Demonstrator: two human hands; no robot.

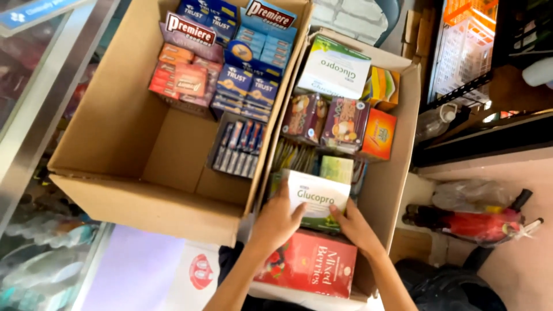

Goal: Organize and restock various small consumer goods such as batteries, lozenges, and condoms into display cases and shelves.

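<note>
I see my left hand (275,222) and right hand (356,227) gripping a white and green box (317,198), fingers (296,212) pinching its lower corners. It sits inside the right-hand cardboard carton (397,173), just above a red box (314,264).

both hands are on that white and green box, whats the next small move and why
Probably lift the white and green box straight up: the left hand and right hand grip its two sides, and it sits wedged between the red box and packets behind it.
</note>
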